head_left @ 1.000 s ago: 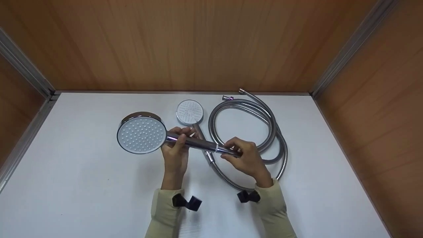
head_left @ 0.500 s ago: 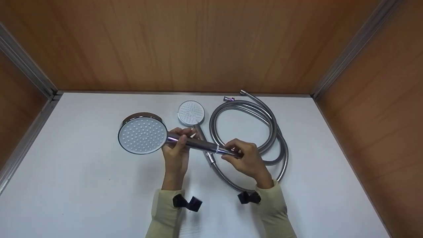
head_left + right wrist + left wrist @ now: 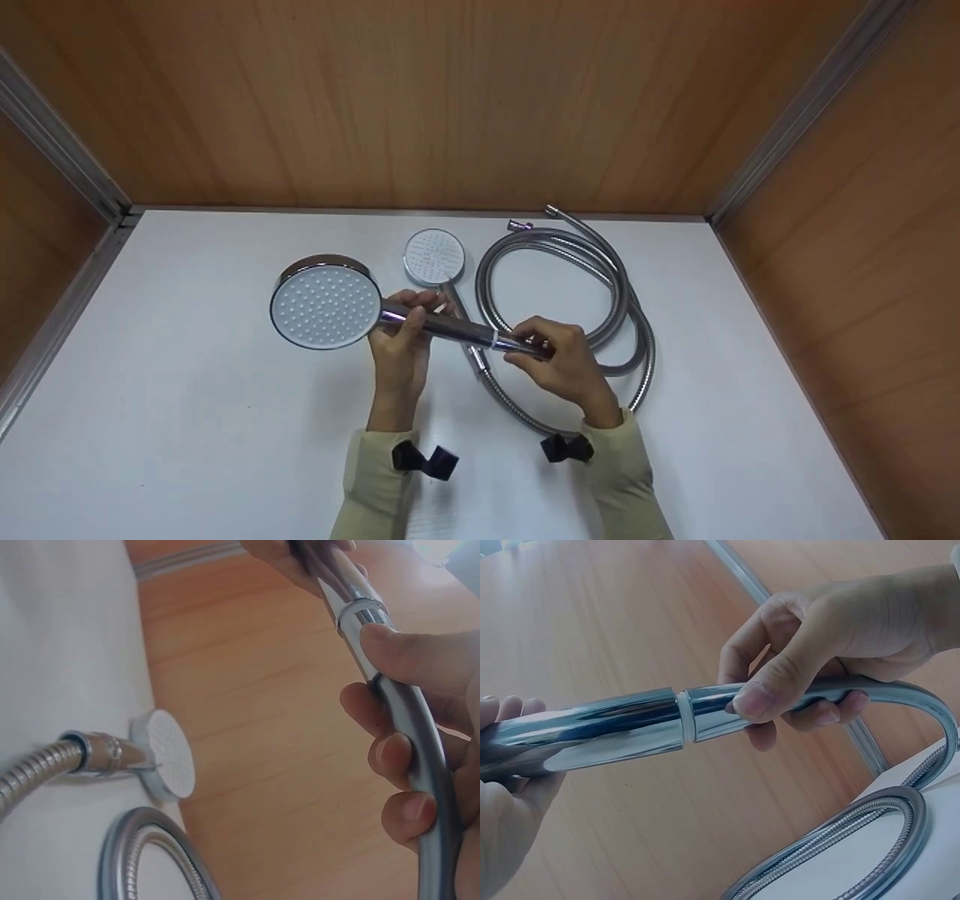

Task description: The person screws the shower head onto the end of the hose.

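In the head view, a large chrome shower head (image 3: pixel 326 307) with a white nubbed face is held above the table. My left hand (image 3: pixel 400 360) grips its handle just below the head. My right hand (image 3: pixel 566 360) pinches the chrome end fitting (image 3: pixel 712 712) of a smooth grey shower hose (image 3: pixel 435 832) against the handle's lower end. A thin white ring (image 3: pixel 685 717) shows between handle and fitting. In the right wrist view, the thumb lies along the fitting while the other fingers curl round the hose.
Behind the hands, a smaller shower head (image 3: pixel 433 257) lies on the white table (image 3: pixel 187 420), joined to a ribbed metal hose (image 3: pixel 517 409). Coiled hoses (image 3: pixel 484 277) lie to the right, two loose ends near the back edge. Wooden panels (image 3: pixel 450 105) enclose the back and sides.
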{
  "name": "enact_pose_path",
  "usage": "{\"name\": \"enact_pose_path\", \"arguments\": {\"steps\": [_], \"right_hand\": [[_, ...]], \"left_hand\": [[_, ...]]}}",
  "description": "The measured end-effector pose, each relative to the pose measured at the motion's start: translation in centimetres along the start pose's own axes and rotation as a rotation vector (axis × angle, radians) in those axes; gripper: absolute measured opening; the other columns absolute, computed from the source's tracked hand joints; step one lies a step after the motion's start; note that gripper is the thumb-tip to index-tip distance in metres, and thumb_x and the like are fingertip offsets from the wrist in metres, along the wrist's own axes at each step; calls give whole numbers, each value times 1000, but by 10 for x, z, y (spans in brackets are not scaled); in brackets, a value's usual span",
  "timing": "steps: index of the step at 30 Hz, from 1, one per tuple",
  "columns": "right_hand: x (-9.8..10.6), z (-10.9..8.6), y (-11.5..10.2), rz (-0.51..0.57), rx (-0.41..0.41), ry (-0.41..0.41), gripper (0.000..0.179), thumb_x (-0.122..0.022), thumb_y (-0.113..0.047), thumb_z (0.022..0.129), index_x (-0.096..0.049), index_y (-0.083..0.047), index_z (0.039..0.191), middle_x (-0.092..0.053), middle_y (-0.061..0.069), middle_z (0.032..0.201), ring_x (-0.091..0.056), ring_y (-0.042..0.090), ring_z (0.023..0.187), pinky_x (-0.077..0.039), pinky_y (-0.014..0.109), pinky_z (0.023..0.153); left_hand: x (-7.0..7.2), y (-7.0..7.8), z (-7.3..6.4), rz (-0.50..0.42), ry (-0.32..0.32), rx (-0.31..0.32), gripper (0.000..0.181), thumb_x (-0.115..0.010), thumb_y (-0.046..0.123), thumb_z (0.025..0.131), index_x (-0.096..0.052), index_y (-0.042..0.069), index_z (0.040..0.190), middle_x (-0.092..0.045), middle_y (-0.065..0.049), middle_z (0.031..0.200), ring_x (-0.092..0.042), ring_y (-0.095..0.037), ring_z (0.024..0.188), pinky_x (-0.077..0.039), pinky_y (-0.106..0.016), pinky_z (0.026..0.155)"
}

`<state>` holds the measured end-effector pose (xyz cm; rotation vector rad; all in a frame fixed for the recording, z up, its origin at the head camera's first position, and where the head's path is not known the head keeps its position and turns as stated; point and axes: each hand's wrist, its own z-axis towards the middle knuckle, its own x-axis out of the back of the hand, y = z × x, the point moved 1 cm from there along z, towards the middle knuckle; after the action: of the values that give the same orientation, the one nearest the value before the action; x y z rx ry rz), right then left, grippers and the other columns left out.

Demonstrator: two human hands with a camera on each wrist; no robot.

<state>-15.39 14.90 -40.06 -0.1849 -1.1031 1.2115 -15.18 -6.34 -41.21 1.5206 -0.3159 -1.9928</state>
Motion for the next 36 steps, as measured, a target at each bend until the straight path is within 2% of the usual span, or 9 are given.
{"name": "enact_pose_path", "arguments": {"steps": [4, 11, 19, 26, 36], "right_hand": [[0, 0, 1, -11, 7, 2, 18, -78, -10, 77, -66, -7, 91, -68, 3, 75, -46, 4, 54, -41, 15, 43], [1, 2, 0, -14, 4, 5, 34, -82, -8, 73, -60, -1, 98, -71, 6, 79, -55, 9, 53, -45, 15, 44], [2, 3, 0, -34, 14, 32, 24, -81, -7, 73, -64, -5, 90, -69, 3, 77, -53, 6, 54, -47, 17, 44], [1, 1, 1, -32, 4, 33, 22, -80, -7, 74, -65, -6, 89, -70, 3, 77, -54, 6, 54, -48, 17, 44], [2, 2, -1, -34, -7, 37, 22, -80, -7, 74, -64, -5, 90, -69, 3, 78, -55, 7, 55, -49, 18, 45]], "left_hand": [[0, 0, 0, -10, -7, 5, 20, -57, -7, 90, -59, 9, 103, -72, -5, 97, -69, -20, 96, -54, -45, 98], [-1, 1, 1, -43, -39, 9, 20, -55, -8, 90, -58, 7, 103, -72, -7, 99, -68, -21, 99, -56, -41, 96], [-2, 1, 2, -39, -39, 9, 20, -55, -8, 90, -60, 7, 103, -72, -7, 99, -68, -21, 99, -56, -42, 96], [-2, 2, 0, -16, -15, 26, 19, -56, -7, 90, -59, 6, 103, -72, -7, 99, -68, -21, 99, -54, -44, 97], [-1, 1, 0, 1, -25, 33, 19, -58, -5, 90, -59, 8, 104, -72, -5, 102, -66, -22, 105, -52, -47, 100]]}}
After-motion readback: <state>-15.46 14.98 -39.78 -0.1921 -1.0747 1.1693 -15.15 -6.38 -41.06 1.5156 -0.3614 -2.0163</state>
